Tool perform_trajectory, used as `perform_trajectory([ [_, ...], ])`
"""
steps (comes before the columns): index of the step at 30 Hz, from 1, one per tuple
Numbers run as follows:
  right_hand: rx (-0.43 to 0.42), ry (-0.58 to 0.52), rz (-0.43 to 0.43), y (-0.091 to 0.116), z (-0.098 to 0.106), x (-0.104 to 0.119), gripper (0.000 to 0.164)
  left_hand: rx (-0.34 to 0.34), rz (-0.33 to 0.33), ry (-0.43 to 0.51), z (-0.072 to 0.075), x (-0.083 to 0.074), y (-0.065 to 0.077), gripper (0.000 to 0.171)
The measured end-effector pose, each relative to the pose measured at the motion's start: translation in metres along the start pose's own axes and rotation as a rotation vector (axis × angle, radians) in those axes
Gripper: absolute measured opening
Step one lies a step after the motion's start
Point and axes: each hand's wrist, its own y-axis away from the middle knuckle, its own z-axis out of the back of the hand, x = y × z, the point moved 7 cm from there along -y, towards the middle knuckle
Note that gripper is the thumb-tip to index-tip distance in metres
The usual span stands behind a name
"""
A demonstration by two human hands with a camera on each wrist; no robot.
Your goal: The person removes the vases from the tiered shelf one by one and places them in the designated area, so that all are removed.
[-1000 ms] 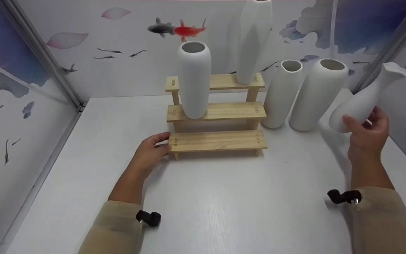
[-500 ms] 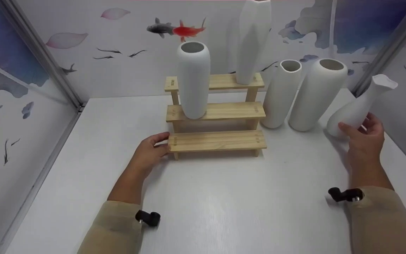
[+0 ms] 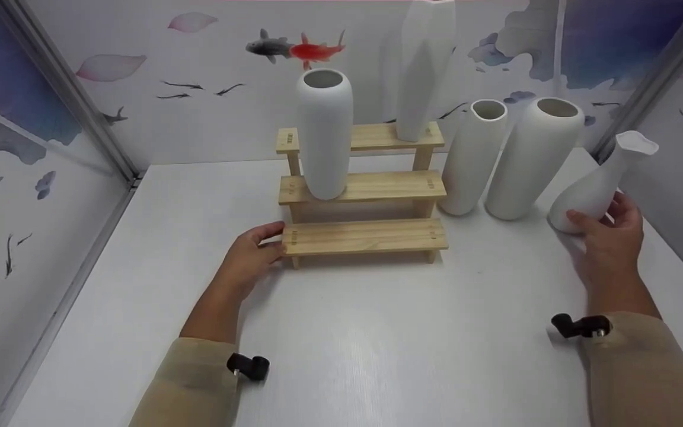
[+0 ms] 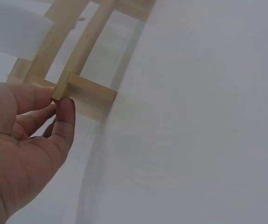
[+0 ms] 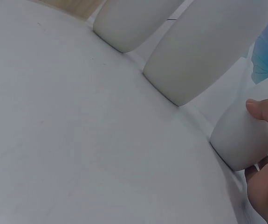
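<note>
On the white worktop (image 3: pixel 401 332) by painted walls (image 3: pixel 229 127), five vases (image 3: pixel 325 136), one rack (image 3: pixel 365 237); left hand (image 3: pixel 251 258) pinches rack, right hand (image 3: pixel 611 243) grips vase (image 3: pixel 587 191).

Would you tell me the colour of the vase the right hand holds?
The vase is white, seen best in the head view.

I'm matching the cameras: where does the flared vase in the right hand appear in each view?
Head: the flared vase, right side, in the right hand.
Left wrist: not in the picture.
Right wrist: only its lower body, at the right edge.
Shared landmark: the wooden stand, central in head, top left in both wrist views.
</note>
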Motion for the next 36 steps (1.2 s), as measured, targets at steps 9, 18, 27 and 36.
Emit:
perform_trajectory([
  [9,-0.020,0.060,0.002,0.0021,0.0015,0.0013,0.116,-0.013,0.001,-0.008,-0.0002,0.0011,-0.0003,0.053],
  [18,-0.041,0.080,-0.008,0.0018,0.0032,0.0007,0.117,-0.008,0.001,-0.002,-0.0003,0.0016,-0.0002,0.053],
  [27,-0.019,0.050,-0.004,-0.0024,0.0039,-0.0001,0.119,-0.017,0.015,-0.027,-0.0003,0.0013,-0.0020,0.053],
  [36,-0.078,0.112,0.016,0.0028,0.0031,0.0090,0.105,0.002,0.004,-0.002,-0.0009,0.0015,-0.0017,0.053],
])
